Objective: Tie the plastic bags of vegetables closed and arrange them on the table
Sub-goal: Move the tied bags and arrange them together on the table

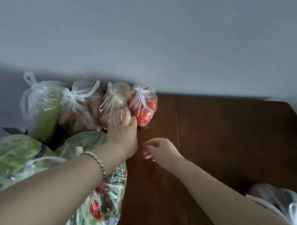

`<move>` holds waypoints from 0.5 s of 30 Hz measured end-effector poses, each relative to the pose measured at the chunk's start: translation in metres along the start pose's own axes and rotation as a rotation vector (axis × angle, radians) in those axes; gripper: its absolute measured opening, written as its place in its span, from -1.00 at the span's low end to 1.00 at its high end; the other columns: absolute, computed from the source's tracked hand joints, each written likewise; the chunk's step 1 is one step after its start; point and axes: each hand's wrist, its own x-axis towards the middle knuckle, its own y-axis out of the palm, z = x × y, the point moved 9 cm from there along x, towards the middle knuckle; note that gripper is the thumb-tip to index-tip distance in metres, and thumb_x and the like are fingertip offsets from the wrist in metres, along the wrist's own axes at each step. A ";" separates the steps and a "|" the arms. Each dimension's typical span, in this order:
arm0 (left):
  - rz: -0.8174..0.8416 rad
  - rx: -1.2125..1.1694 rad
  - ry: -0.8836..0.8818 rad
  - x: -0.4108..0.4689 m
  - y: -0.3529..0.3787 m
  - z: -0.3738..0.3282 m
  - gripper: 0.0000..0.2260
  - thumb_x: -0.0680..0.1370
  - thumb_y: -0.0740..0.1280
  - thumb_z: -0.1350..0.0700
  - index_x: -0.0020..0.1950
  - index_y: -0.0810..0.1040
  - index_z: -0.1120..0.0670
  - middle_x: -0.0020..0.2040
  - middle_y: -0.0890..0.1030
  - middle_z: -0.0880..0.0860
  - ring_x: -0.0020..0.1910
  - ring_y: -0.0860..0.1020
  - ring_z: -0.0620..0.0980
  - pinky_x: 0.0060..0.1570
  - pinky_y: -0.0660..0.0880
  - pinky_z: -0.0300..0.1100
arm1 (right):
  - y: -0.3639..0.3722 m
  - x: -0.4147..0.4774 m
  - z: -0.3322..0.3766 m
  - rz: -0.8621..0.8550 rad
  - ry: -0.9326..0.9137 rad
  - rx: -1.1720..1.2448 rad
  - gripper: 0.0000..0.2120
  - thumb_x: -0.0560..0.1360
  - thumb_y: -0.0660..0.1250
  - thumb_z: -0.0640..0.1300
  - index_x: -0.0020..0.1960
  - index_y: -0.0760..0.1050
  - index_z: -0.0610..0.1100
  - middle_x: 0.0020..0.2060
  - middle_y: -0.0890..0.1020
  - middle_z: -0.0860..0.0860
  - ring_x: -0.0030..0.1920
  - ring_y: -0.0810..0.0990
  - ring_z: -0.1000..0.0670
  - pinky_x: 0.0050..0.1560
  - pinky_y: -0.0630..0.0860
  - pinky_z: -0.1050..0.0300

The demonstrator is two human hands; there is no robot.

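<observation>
Several knotted clear bags stand in a row against the wall: a green-vegetable bag, a carrot bag, a potato bag and a tomato bag. My left hand reaches forward and its straight fingers touch the front of the potato bag. Loosely curled and holding nothing, my right hand hovers over the bare wood just right of the left one. Two cabbage bags and a bag of greens with red chillies lie under my left forearm.
The dark wooden table stretches to the right, its far right corner near the wall. Another knotted bag sits at the right edge beside my right forearm. A grey wall stands directly behind the row.
</observation>
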 end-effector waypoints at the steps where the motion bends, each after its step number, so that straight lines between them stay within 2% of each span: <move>1: -0.001 0.003 0.052 -0.018 0.001 -0.018 -0.54 0.53 0.17 0.15 0.42 0.18 0.12 0.50 0.08 0.19 0.47 0.09 0.23 0.42 0.11 0.07 | -0.005 -0.020 -0.011 0.035 -0.009 -0.099 -0.74 0.54 0.15 -0.19 0.17 0.52 -0.10 -0.04 0.63 0.00 -0.02 0.61 0.04 0.09 0.56 0.11; 3: 0.051 -0.031 0.150 -0.049 0.009 -0.052 -0.70 0.55 0.14 0.11 0.28 0.37 0.11 0.31 0.41 0.15 0.28 0.40 0.18 0.21 0.36 0.02 | -0.022 -0.059 -0.037 0.069 -0.006 -0.276 -0.74 0.55 0.14 -0.15 0.17 0.51 -0.04 0.05 0.60 0.04 0.05 0.57 0.05 0.12 0.53 0.12; 4: 0.099 -0.071 0.179 -0.064 0.015 -0.067 -0.75 0.57 0.12 0.11 0.20 0.44 0.10 0.20 0.51 0.12 0.17 0.49 0.15 0.11 0.43 0.00 | -0.033 -0.077 -0.053 0.070 0.004 -0.346 -0.74 0.55 0.14 -0.14 0.17 0.51 -0.02 0.09 0.58 0.05 0.08 0.56 0.04 0.12 0.52 0.13; 6: 0.182 -0.157 0.228 -0.093 0.029 -0.102 -0.78 0.58 0.11 0.11 0.09 0.51 0.10 0.06 0.58 0.08 0.03 0.56 0.11 0.03 0.51 -0.03 | -0.065 -0.115 -0.083 0.016 0.019 -0.446 -0.75 0.55 0.15 -0.13 0.17 0.51 -0.02 0.12 0.57 0.03 0.09 0.55 0.01 0.10 0.51 0.14; 8: 0.248 -0.205 0.289 -0.119 0.045 -0.139 -0.76 0.59 0.10 0.12 0.07 0.54 0.10 0.02 0.61 0.07 -0.03 0.58 0.08 0.01 0.54 -0.03 | -0.101 -0.150 -0.114 -0.075 0.056 -0.534 -0.76 0.55 0.15 -0.11 0.16 0.51 -0.05 0.10 0.59 -0.03 0.09 0.55 -0.04 0.08 0.49 0.12; 10: 0.302 -0.204 0.345 -0.141 0.063 -0.182 -0.75 0.59 0.08 0.14 0.08 0.53 0.10 0.01 0.61 0.08 -0.03 0.58 0.08 0.01 0.53 -0.03 | -0.139 -0.184 -0.154 -0.151 0.138 -0.635 -0.75 0.57 0.12 -0.12 0.20 0.47 -0.09 0.11 0.57 -0.08 0.11 0.54 -0.10 -0.02 0.47 0.16; 12: 0.305 -0.203 0.366 -0.157 0.076 -0.222 -0.76 0.58 0.09 0.13 0.12 0.52 0.09 0.08 0.59 0.08 0.04 0.56 0.10 0.06 0.50 -0.03 | -0.173 -0.215 -0.191 -0.214 0.194 -0.756 -0.73 0.57 0.10 -0.15 0.22 0.44 -0.08 0.16 0.54 -0.07 0.15 0.52 -0.10 -0.06 0.44 0.19; 15: 0.198 -0.231 0.397 -0.169 0.081 -0.285 -0.72 0.56 0.15 0.10 0.26 0.43 0.08 0.27 0.45 0.09 0.23 0.45 0.13 0.18 0.42 -0.01 | -0.208 -0.256 -0.233 -0.241 0.241 -0.815 -0.76 0.50 0.14 0.10 -0.04 0.52 0.02 0.08 0.60 -0.01 0.10 0.55 -0.07 0.00 0.47 0.12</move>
